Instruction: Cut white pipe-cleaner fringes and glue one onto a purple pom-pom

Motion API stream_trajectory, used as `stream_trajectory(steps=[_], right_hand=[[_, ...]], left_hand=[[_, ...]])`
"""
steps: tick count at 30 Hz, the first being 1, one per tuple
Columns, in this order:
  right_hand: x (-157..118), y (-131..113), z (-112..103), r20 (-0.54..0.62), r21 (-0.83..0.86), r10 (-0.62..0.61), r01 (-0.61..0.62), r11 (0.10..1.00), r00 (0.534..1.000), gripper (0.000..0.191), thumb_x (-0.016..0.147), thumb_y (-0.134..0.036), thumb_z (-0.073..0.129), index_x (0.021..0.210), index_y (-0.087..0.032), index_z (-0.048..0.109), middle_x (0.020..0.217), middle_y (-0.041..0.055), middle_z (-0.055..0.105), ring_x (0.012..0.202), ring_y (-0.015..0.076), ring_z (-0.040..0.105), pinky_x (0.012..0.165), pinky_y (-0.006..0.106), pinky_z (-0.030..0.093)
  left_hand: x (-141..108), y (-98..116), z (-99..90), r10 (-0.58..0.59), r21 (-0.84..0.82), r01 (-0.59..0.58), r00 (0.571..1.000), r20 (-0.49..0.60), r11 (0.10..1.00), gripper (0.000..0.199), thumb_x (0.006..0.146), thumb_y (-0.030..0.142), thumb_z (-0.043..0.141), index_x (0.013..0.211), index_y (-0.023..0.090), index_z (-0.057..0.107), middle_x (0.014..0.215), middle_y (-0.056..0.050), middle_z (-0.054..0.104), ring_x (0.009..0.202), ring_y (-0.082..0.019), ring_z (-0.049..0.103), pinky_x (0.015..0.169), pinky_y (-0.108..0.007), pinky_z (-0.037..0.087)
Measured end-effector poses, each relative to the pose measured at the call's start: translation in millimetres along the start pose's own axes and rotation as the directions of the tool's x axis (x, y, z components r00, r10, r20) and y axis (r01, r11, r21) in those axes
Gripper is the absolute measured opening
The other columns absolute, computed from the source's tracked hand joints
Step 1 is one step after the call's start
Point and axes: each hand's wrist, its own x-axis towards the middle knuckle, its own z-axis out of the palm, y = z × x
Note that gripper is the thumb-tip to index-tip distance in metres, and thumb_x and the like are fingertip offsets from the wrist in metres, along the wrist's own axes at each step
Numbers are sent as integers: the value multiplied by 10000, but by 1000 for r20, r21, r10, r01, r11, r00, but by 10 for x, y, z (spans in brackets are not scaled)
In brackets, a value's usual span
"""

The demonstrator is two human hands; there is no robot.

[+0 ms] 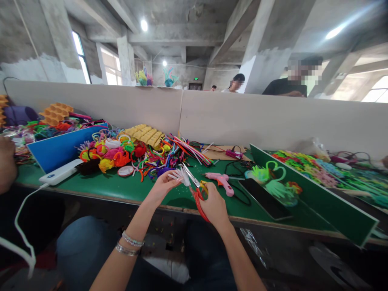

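My left hand point(166, 184) is closed on a small bunch of white pipe cleaners point(182, 176), held just above the front of the green table point(121, 190). In my right hand point(214, 204) is a pair of scissors point(198, 198) with red and yellow handles. Their blades point up and away, right beside the white bunch; whether they touch it I cannot tell. A pink glue gun point(222, 182) lies to the right of my right hand. Behind my left hand spreads a heap of loose coloured pipe cleaners point(157, 159).
A phone point(265, 198) and green pipe-cleaner pieces point(275, 184) lie on the right, before a green divider point(315, 198). On the left stand a blue divider point(66, 147) and a white power bank point(62, 171). A grey partition point(242, 117) runs behind; people sit beyond it.
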Motion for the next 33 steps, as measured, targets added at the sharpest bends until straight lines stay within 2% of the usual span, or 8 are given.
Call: stream_trajectory(steps=[10, 22, 33], right_hand=[[0, 17, 8, -2, -3, -22, 22, 1000, 1000, 316, 725, -493, 436, 861, -208, 452, 863, 27, 553, 800, 180, 553, 576, 257, 378], [-5, -8, -21, 27, 6, -7, 7, 1000, 1000, 299, 723, -508, 428, 776, -214, 432, 806, 10, 547, 701, 160, 541, 544, 243, 352], [0, 0, -19, 20, 1, -20, 20, 1000, 1000, 282, 720, -485, 421, 776, -209, 450, 802, 9, 545, 703, 150, 535, 548, 238, 347]], left_hand=[[-4, 11, 10, -5, -1, 5, 1000, -5, 1000, 249, 544, 149, 717, 767, 142, 607, 750, 4, 635, 742, -115, 584, 762, -262, 441], [-18, 28, 28, -14, -13, 14, 1000, -2, 1000, 244, 539, 146, 719, 759, 144, 612, 754, 6, 638, 749, -114, 585, 763, -255, 443], [-15, 20, 15, -16, -16, 16, 1000, -8, 1000, 263, 531, 153, 725, 766, 142, 610, 743, 4, 640, 739, -115, 589, 771, -261, 448]])
